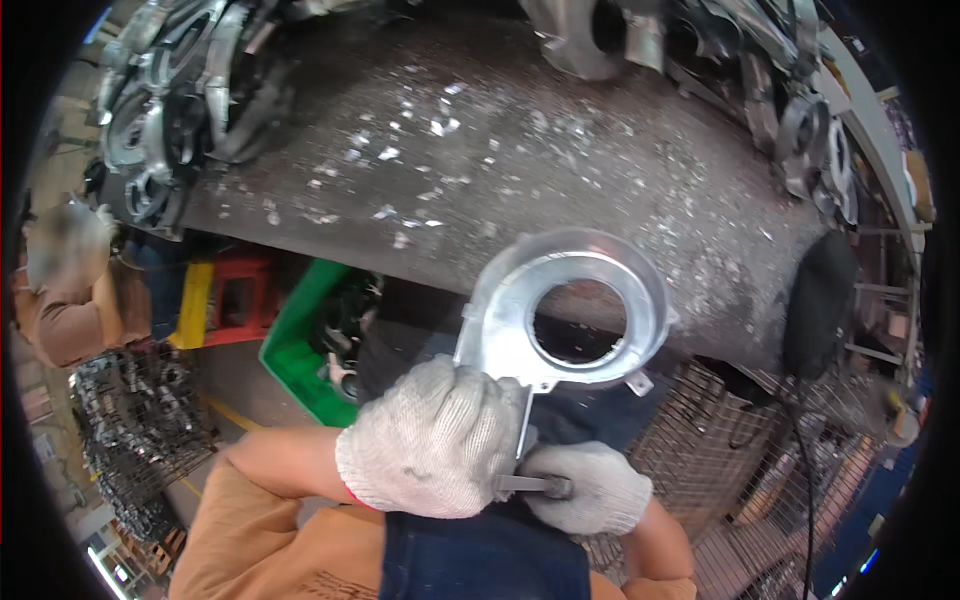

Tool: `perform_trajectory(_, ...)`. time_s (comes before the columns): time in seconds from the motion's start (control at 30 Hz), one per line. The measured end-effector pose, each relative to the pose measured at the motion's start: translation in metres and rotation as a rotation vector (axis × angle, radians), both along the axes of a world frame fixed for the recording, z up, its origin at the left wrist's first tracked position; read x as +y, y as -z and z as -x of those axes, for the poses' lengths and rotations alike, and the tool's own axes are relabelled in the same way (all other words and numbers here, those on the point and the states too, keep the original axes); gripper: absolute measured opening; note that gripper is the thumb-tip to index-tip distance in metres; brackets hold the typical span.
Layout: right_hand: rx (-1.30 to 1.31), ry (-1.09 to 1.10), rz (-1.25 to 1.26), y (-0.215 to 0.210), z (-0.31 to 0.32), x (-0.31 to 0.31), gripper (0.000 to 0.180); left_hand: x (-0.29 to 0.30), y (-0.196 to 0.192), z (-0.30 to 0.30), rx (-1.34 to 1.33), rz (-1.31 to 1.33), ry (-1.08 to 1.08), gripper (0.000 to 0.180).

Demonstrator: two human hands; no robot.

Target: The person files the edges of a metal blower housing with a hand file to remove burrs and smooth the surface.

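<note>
My left hand (435, 440), in a white knitted glove, is closed round the narrow end of a silvery metal casting (500, 335). The casting has a round ring with a large hole and small lugs on its rim. Its ring end is tilted up over the near edge of the workbench. My right hand (590, 488), gloved too, grips the dark handle of a flat grey file-like tool (525, 484). The tool's blade points left, close to the casting's lower edge and my left hand. Whether it touches the metal is hidden.
Metal shavings litter the dark workbench (340, 205). Castings are heaped at the far left (165, 105) and far right (700, 45). A green bin (305, 345) with parts stands below left, wire cages (700, 440) at right. A dark object (818, 305) hangs at the bench's right edge. Another person (75, 290) is at left.
</note>
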State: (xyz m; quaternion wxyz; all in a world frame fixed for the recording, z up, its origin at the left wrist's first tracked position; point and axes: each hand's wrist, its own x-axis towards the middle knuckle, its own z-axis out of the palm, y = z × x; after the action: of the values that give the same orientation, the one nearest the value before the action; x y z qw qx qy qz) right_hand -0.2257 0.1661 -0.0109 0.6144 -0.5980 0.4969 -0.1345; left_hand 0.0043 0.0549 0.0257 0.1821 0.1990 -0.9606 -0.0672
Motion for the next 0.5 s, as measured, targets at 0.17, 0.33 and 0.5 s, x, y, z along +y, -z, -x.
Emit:
perform_trajectory(0.17, -0.231, 0.329, -0.239, 0.030, 0.011, 0.008, 0.026, -0.035, 0.001, -0.032, 0.195, -0.188, -0.225, 0.042)
perform_trajectory(0.33, -0.345, 0.507, -0.633, 0.032, 0.000, -0.050, 0.018, -0.047, 0.013, -0.062, 0.202, -0.317, -0.248, 0.039)
perform_trajectory(0.5, -0.393, 0.473, -0.654, 0.042, -0.022, -0.075, 0.022, -0.055, 0.010, -0.067, 0.150, -0.306, -0.125, 0.037)
